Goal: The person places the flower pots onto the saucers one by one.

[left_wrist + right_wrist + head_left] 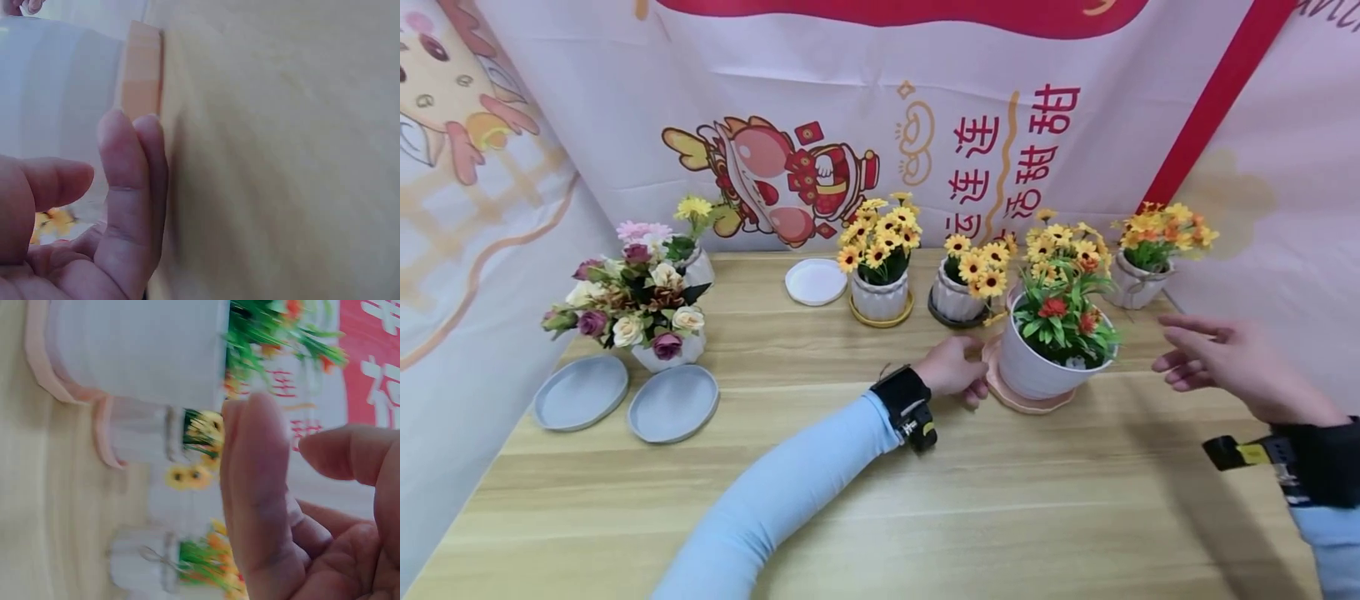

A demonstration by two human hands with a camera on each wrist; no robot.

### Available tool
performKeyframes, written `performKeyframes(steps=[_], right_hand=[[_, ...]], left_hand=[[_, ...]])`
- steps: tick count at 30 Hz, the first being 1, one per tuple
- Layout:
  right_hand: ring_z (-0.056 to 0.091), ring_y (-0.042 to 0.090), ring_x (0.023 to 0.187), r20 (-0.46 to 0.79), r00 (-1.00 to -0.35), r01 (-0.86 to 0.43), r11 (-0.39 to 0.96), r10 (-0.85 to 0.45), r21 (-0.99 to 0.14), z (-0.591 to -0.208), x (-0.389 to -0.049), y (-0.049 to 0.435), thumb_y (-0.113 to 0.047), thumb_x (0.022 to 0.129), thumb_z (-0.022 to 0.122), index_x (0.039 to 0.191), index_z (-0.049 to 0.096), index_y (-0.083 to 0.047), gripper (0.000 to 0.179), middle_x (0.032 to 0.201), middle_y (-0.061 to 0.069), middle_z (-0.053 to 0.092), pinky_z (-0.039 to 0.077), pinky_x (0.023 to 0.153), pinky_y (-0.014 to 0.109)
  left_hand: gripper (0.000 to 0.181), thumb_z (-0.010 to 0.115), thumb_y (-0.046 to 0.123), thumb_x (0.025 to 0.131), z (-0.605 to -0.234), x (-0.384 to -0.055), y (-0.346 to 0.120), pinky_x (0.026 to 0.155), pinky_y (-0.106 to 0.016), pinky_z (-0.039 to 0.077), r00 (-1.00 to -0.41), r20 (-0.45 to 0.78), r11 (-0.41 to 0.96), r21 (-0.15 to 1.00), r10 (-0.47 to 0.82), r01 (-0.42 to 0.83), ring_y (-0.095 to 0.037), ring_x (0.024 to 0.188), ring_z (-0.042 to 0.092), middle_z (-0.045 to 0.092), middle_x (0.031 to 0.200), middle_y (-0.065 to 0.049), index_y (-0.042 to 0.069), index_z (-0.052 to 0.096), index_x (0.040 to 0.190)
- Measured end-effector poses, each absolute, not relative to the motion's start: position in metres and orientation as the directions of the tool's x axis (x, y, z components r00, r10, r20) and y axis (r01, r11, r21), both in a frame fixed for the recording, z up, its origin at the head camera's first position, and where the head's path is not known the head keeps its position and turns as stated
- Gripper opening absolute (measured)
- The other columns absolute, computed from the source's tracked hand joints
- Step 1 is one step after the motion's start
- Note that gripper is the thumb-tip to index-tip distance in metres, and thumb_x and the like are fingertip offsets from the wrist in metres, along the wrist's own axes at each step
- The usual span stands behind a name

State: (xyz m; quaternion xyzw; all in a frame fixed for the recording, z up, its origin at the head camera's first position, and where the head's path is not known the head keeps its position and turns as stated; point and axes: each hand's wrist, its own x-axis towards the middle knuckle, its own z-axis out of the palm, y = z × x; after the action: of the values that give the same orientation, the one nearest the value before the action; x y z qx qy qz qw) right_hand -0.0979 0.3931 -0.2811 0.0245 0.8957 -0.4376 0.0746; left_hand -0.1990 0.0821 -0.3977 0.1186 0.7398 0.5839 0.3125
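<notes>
A large white pot [1047, 367] with green leaves and red flowers [1063, 310] stands on a pink scalloped saucer [1030, 403]. By the saucer's left edge is my left hand [952, 367]; in the left wrist view its fingertips [117, 134] come up to the rim [140, 78], with the thumb held apart. Whether they touch it I cannot tell. To the right of the pot, my right hand [1232, 362] hovers above the table, holding nothing. Its fingers [259, 487] and thumb are spread apart in the right wrist view, clear of the pot [140, 350].
Behind are potted yellow daisies on a yellow saucer [883, 322] and on a dark saucer [955, 321], a white saucer [816, 282], and an orange-flowered pot [1138, 287]. At left, two grey saucers [673, 403] lie before a rose pot [670, 354]. A printed cloth [835, 75] hangs behind.
</notes>
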Motion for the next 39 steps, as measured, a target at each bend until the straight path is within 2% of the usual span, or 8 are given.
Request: performKeyframes(steps=[7, 13, 16, 20, 25, 31, 35, 39], right_hand=[[0.065, 0.011, 0.062, 0.055, -0.982, 0.069, 0.609, 0.183, -0.790, -0.261, -0.076, 0.391, -0.030, 0.107, 0.041, 0.150, 0.032, 0.007, 0.057, 0.075, -0.014, 0.067, 0.059, 0.054, 0.022], [0.063, 0.009, 0.062, 0.168, -0.966, -0.018, 0.596, 0.197, -0.802, -0.252, -0.062, 0.355, -0.024, 0.107, 0.042, 0.142, 0.053, -0.011, 0.039, 0.076, -0.011, 0.066, 0.057, 0.052, 0.020], [0.065, 0.011, 0.063, 0.203, -0.969, -0.085, 0.575, 0.144, -0.814, -0.253, -0.056, 0.328, -0.020, 0.106, 0.048, 0.128, 0.063, -0.018, 0.027, 0.078, -0.003, 0.068, 0.058, 0.053, 0.022], [0.067, 0.016, 0.063, 0.238, -0.970, -0.171, 0.578, 0.042, -0.798, -0.260, -0.048, 0.285, -0.018, 0.102, 0.056, 0.120, 0.068, -0.006, 0.025, 0.078, 0.006, 0.070, 0.059, 0.053, 0.026], [0.066, 0.020, 0.059, 0.260, -0.956, -0.291, 0.561, -0.137, -0.775, -0.275, -0.052, 0.226, -0.012, 0.100, 0.061, 0.114, 0.069, 0.003, 0.022, 0.074, 0.008, 0.068, 0.059, 0.050, 0.030], [0.066, 0.021, 0.059, 0.122, -0.938, -0.268, 0.457, -0.324, -0.848, -0.301, -0.085, 0.160, -0.013, 0.100, 0.061, 0.109, 0.071, 0.000, 0.019, 0.072, 0.007, 0.067, 0.061, 0.051, 0.034], [0.067, 0.023, 0.061, 0.026, -0.903, -0.222, 0.414, -0.430, -0.883, -0.316, -0.108, 0.115, -0.012, 0.100, 0.060, 0.110, 0.072, 0.000, 0.020, 0.072, 0.009, 0.068, 0.062, 0.053, 0.035], [0.067, 0.023, 0.061, -0.038, -0.856, -0.201, 0.400, -0.515, -0.894, -0.329, -0.127, 0.072, -0.012, 0.100, 0.059, 0.111, 0.072, 0.000, 0.020, 0.071, 0.010, 0.068, 0.062, 0.053, 0.036]], left_hand=[[0.047, 0.057, 0.012, 0.101, -0.365, -0.191, 0.024, 0.064, -0.041, 0.063, -0.797, -0.228, 0.289, 0.955, 0.559, -0.070, -0.022, 0.057, 0.065, 0.070, 0.082, -0.020, 0.000, 0.045, 0.144], [0.037, 0.056, 0.014, 0.102, -0.346, -0.191, -0.069, 0.067, -0.039, 0.063, -0.888, -0.187, 0.270, 0.960, 0.421, -0.074, -0.026, 0.066, 0.068, 0.069, 0.091, -0.022, 0.002, 0.053, 0.136], [0.036, 0.053, 0.016, 0.103, -0.343, -0.190, -0.114, 0.067, -0.035, 0.063, -0.931, -0.190, 0.271, 0.957, 0.312, -0.104, -0.033, 0.074, 0.069, 0.069, 0.093, -0.021, 0.002, 0.053, 0.136], [0.037, 0.051, 0.017, 0.105, -0.344, -0.177, -0.159, 0.068, -0.034, 0.063, -0.951, -0.193, 0.298, 0.948, 0.243, -0.116, -0.035, 0.079, 0.069, 0.068, 0.096, -0.022, -0.001, 0.051, 0.138], [0.035, 0.054, 0.018, 0.104, -0.343, -0.151, -0.192, 0.065, -0.035, 0.063, -0.964, -0.118, 0.392, 0.920, 0.237, -0.016, -0.026, 0.070, 0.069, 0.070, 0.093, -0.023, -0.004, 0.056, 0.131], [0.030, 0.059, 0.023, 0.101, -0.342, -0.121, -0.239, 0.057, -0.037, 0.061, -0.990, -0.046, 0.567, 0.823, 0.131, 0.036, -0.021, 0.063, 0.067, 0.072, 0.086, -0.017, 0.000, 0.065, 0.119], [0.029, 0.059, 0.022, 0.101, -0.343, -0.103, -0.277, 0.054, -0.034, 0.059, -0.997, -0.068, 0.644, 0.765, 0.039, -0.027, -0.023, 0.062, 0.067, 0.071, 0.082, -0.014, -0.001, 0.064, 0.117], [0.035, 0.056, 0.022, 0.102, -0.347, -0.088, -0.310, 0.051, -0.032, 0.056, -0.993, -0.111, 0.689, 0.718, -0.025, -0.098, -0.025, 0.062, 0.066, 0.071, 0.079, -0.013, -0.004, 0.057, 0.124]])
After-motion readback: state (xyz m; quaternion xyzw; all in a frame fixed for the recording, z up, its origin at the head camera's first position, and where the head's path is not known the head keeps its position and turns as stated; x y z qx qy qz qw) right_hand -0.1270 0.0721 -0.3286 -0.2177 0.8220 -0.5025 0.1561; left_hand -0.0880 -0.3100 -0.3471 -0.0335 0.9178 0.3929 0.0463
